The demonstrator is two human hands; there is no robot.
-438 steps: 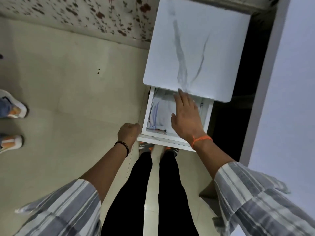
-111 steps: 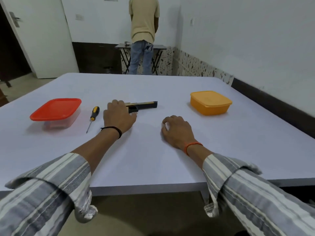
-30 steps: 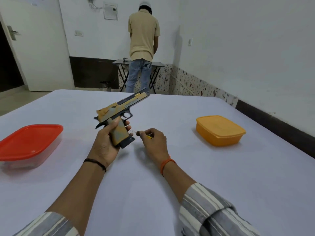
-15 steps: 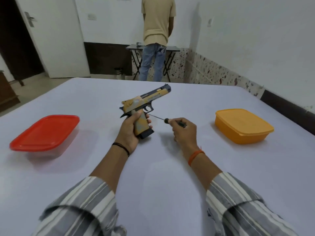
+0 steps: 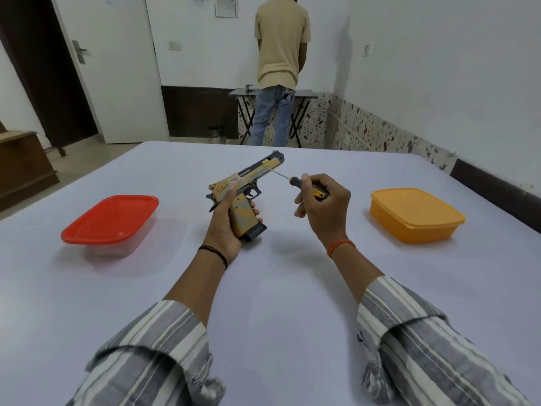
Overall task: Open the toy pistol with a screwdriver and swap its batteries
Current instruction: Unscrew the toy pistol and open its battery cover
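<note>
The left hand (image 5: 227,227) is gripping the toy pistol (image 5: 245,191) by its grip, holding it above the surface (image 5: 278,288). The right hand (image 5: 323,205), fingers curled round the screwdriver (image 5: 298,183), is now bringing the tip up against the side of the barrel; half a second ago it was lower, near the trigger. Unscrewing is seemingly about to begin; the batteries are not yet reachable.

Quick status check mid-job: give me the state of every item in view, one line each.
Tan and black toy pistol: closed, held upright off the table by its grip.
Yellow and black handled screwdriver: tip at the pistol's side near the muzzle.
Left hand: gripping the pistol.
Right hand: gripping the screwdriver.
Red-lidded clear plastic box: lid on.
Orange plastic box: lid on.
</note>
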